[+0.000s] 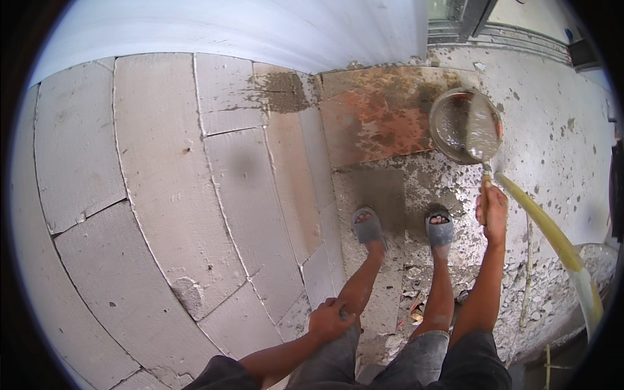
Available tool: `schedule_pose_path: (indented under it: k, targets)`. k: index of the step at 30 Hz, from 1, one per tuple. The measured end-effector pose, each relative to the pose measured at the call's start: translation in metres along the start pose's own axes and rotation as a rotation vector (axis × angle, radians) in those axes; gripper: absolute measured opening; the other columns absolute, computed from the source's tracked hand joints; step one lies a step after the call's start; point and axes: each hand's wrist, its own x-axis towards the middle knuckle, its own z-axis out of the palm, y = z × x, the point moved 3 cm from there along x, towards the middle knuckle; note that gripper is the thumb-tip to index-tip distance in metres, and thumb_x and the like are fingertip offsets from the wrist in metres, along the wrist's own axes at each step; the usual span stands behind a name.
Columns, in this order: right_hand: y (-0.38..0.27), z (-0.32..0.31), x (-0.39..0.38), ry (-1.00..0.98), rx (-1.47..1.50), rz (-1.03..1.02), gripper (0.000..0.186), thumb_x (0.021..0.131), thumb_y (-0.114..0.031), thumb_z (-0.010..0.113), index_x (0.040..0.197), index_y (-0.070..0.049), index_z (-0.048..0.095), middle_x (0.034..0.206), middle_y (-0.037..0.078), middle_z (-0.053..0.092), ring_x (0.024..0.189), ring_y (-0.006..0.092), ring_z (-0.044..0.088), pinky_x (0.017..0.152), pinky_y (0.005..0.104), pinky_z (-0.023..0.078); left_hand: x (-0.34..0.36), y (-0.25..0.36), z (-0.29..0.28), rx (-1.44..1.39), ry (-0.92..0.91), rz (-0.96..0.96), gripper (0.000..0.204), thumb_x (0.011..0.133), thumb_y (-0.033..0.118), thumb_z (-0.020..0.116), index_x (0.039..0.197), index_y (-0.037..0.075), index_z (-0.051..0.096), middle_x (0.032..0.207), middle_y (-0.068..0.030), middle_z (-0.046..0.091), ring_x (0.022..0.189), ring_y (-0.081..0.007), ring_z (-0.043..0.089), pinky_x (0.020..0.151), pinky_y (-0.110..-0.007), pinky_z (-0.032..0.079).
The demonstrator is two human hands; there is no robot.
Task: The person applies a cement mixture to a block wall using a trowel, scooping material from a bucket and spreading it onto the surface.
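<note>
Dark sleeves [478, 364], two of them, lie nearest in the head view. One left hand [330, 318] rests against the left leg [365, 274], fingers curled; whether it grips anything, I cannot tell. One right hand [495, 214] is clamped on one trowel [481, 130], its wet blade over one round bucket [433, 127], ahead of two grey slide sandals [369, 229]. Scooping wet mix seems in hand; lifting would call for a level blade.

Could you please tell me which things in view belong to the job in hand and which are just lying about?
In use:
- Broad-bladed trowel, gripped in the right hand
- Round bucket, beneath the blade

Apparently lying about:
- Yellow hose, beside the bucket
- Rubble, lower right
</note>
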Motion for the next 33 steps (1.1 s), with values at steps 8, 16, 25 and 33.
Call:
schedule_pose_path:
  k: [8,16,25,33]
  targets:
    - [-0.067,0.068,-0.056,0.344,0.052,-0.398,0.012,0.101,-0.016,0.061,0.105,-0.004,0.061,0.07,-0.001,0.057,0.049,0.0044,0.045,0.041,0.0197,0.036,-0.008,-0.052,0.003,-0.15,0.103,0.042,0.052,0.081,0.047,0.07,0.122,0.015,0.068,0.123,-0.0118,0.067,0.108,-0.0322,0.067,0.092,-0.046,0.055]
    - [-0.082,0.46,-0.166,-0.033,-0.138,-0.716,0.032,0.095,-0.019,0.065,0.124,-0.004,0.061,0.098,0.013,0.066,0.079,0.0269,0.061,0.072,0.0403,0.051,0.001,-0.075,-0.009,-0.105,-0.019,-0.014,0.05,0.083,0.044,0.071,0.122,0.013,0.068,0.127,-0.0131,0.065,0.113,-0.0328,0.065,0.096,-0.043,0.053]
    - [-0.082,0.325,-0.225,-0.358,-0.146,-0.408,0.03,0.096,-0.02,0.065,0.121,-0.003,0.064,0.108,0.017,0.069,0.093,0.0317,0.068,0.083,0.0419,0.054,-0.021,-0.048,0.007,-0.288,0.14,-0.04,0.048,0.082,0.041,0.073,0.121,0.013,0.07,0.125,-0.0145,0.066,0.111,-0.0324,0.066,0.095,-0.044,0.053]
    - [-0.015,0.015,0.02,0.399,-1.365,-0.372,0.041,0.098,-0.043,0.056,0.095,-0.003,0.064,0.087,0.027,0.071,0.081,0.0457,0.069,0.076,0.0548,0.055,-0.025,-0.012,0.042,-0.214,0.171,-0.053,0.05,0.079,0.039,0.075,0.121,0.011,0.07,0.123,-0.0144,0.064,0.112,-0.0342,0.065,0.094,-0.046,0.053]
